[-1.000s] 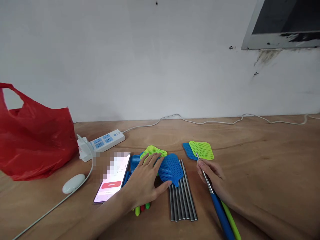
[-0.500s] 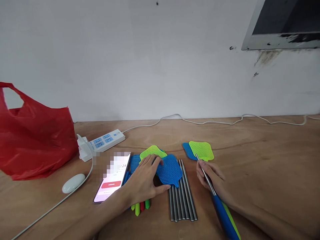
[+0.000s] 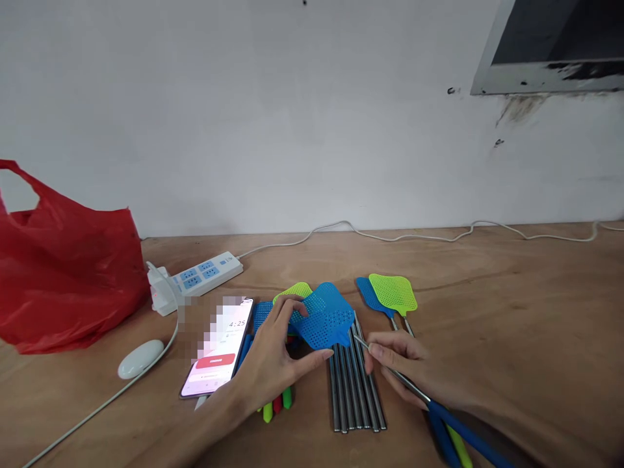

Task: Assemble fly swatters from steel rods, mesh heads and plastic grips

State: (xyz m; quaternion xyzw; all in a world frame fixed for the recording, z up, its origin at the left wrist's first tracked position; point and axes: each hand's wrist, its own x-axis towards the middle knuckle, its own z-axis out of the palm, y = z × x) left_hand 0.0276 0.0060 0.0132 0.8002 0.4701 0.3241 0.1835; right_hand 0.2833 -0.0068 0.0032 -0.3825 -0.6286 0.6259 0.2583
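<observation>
My left hand (image 3: 275,354) grips the edge of a blue fly swatter head (image 3: 324,318), raised and tilted over a row of metal rods (image 3: 355,390). My right hand (image 3: 402,364) pinches a thin metal rod fitted with a blue handle (image 3: 463,429). Its tip points left, close to the neck of the blue head; whether they touch I cannot tell. Under my left hand lie a green swatter head (image 3: 297,290), another blue one (image 3: 262,313) and several coloured handles (image 3: 277,403), partly hidden. A green swatter (image 3: 394,292) and a blue swatter (image 3: 373,296) lie beyond my right hand.
To the left are a lit phone (image 3: 221,351), a white power strip (image 3: 207,273), a white rounded device (image 3: 141,359) on a cable and a red plastic bag (image 3: 73,273). A thin white cable (image 3: 409,238) runs along the wall (image 3: 312,130).
My left hand has lifted and tilted the blue swatter head. My right hand has moved left with the handled rod, bringing its tip from the green swatter to the blue head's neck.
</observation>
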